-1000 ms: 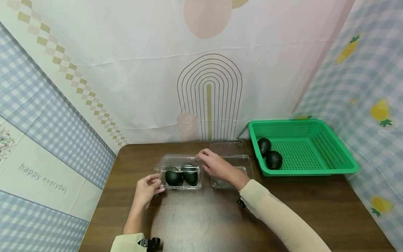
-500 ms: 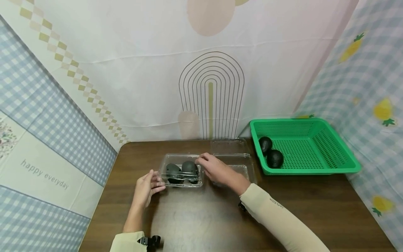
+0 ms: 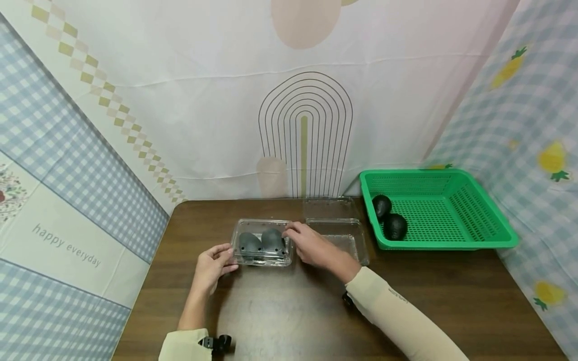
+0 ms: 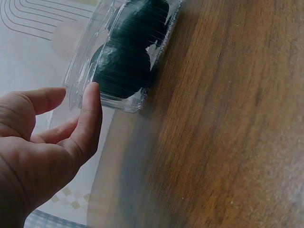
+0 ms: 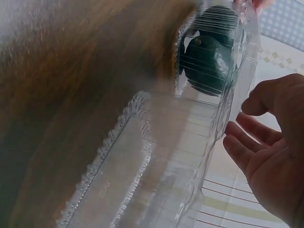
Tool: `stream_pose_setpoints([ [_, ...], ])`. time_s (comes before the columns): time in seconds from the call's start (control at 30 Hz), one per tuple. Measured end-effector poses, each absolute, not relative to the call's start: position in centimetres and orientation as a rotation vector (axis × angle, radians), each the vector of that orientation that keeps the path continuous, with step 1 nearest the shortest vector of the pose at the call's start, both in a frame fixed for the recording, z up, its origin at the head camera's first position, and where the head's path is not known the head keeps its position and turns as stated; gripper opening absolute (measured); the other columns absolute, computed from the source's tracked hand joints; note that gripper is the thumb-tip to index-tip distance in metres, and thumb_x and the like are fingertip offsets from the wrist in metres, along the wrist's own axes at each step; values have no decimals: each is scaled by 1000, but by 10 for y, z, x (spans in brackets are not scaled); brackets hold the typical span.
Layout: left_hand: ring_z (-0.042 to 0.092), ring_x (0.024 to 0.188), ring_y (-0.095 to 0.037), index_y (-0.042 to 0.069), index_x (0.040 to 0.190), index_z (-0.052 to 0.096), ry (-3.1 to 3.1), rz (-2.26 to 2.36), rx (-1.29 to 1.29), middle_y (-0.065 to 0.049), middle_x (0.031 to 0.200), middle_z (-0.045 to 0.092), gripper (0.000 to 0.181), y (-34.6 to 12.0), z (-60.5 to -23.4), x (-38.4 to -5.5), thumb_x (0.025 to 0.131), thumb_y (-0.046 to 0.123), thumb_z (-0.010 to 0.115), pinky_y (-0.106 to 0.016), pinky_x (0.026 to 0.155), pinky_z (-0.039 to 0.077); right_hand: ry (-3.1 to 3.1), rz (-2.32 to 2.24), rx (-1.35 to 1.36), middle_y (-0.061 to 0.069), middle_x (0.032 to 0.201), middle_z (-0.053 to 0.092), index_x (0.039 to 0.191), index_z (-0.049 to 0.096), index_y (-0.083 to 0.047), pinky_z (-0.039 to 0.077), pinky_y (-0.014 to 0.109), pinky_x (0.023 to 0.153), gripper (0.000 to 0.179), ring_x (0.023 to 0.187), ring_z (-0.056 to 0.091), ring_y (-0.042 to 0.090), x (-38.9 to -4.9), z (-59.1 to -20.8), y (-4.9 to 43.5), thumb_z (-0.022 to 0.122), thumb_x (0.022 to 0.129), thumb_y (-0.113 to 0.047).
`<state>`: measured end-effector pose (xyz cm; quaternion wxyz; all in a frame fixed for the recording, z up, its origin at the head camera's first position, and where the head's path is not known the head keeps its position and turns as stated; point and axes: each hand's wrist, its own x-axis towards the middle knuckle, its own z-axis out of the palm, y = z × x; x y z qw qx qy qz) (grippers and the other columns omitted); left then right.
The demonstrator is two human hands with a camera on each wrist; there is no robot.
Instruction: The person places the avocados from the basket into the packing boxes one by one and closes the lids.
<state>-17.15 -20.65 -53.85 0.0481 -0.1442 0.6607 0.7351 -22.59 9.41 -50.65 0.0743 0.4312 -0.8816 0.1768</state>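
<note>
A clear plastic clamshell container [image 3: 262, 259] lies on the table with two dark avocados [image 3: 250, 242] side by side in it, its lid lowered over them. My left hand [image 3: 213, 266] holds the container's left end; in the left wrist view its thumb and a finger are at either side of the rim. At the opposite end, my right hand [image 3: 311, 244] pinches the lid's edge, thumb against fingertips in the right wrist view. A second clear clamshell [image 3: 343, 240] lies opened out under and behind the right hand, which partly covers it.
On the right of the wooden table [image 3: 280, 311] stands a green plastic basket [image 3: 451, 245], with two dark avocados [image 3: 395, 227] at its left side. A printed white cloth [image 3: 217, 125] hangs along the table's back edge.
The container's lid has come down from partly raised to lying over the avocados. Both hands have stayed at its two ends. The view has shifted slightly.
</note>
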Motion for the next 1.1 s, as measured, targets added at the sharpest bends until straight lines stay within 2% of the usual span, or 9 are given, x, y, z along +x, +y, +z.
stream_pose_setpoints([
  [0.1, 70, 71, -14, -17, 137, 50, 2014, 2240, -438, -2, 92, 66, 38, -207, -537, -171, 103, -2, 57, -25, 69, 66, -2636, 594, 1190, 14, 129, 62, 125, 64, -5, 57, 40, 104, 42, 121, 61, 28, -218, -506, 95, 58, 87, 11],
  [0.23, 70, 72, -15, -17, 137, 50, 2016, 2237, -418, -2, 92, 66, 38, -206, -537, -171, 103, -2, 57, -25, 70, 66, -2625, 879, 947, 7, 108, 68, 114, 68, -2, 62, 30, 83, 26, 97, 66, 19, -201, -503, 96, 61, 90, 5],
  [0.33, 70, 73, -15, -17, 137, 51, 2019, 2233, -411, -3, 93, 66, 38, -206, -537, -171, 103, -2, 56, -25, 70, 66, -2744, 1127, 766, 1, 89, 68, 107, 70, -3, 58, 20, 65, 15, 75, 62, 9, -185, -500, 98, 63, 95, -3],
  [0.43, 70, 74, -15, -17, 138, 51, 2026, 2229, -409, -3, 93, 67, 38, -207, -537, -170, 103, -2, 56, -25, 71, 66, -2949, 1353, 629, 2, 83, 70, 110, 70, -2, 58, 21, 59, 16, 66, 62, 8, -172, -499, 100, 61, 101, -12],
  [0.6, 70, 74, -14, -17, 138, 50, 2028, 2237, -407, -2, 92, 67, 38, -207, -538, -169, 103, -4, 55, -25, 71, 66, -3029, 1896, 469, 18, 93, 72, 120, 61, 10, 66, 34, 66, 27, 73, 72, 21, -164, -505, 99, 57, 105, -11],
  [0.7, 70, 74, -14, -18, 138, 50, 2030, 2239, -405, -3, 93, 66, 38, -208, -538, -168, 102, -6, 55, -25, 72, 66, -2966, 2113, 386, 24, 98, 72, 123, 56, 15, 67, 33, 70, 29, 77, 74, 23, -165, -510, 95, 54, 106, -8],
  [0.93, 70, 74, -14, -20, 140, 46, 2020, 2245, -393, -6, 96, 63, 41, -209, -541, -168, 100, -12, 53, -25, 73, 66, -2965, 2124, 308, 26, 99, 73, 127, 53, 17, 67, 34, 67, 32, 77, 76, 28, -163, -510, 90, 54, 105, -7],
  [1.1, 69, 72, -12, -18, 141, 47, 2021, 2249, -411, -5, 94, 62, 42, -209, -541, -169, 100, -12, 54, -25, 74, 66, -2889, 2347, 242, 32, 113, 69, 139, 38, 18, 67, 37, 79, 44, 92, 76, 34, -160, -514, 87, 50, 107, -8],
])
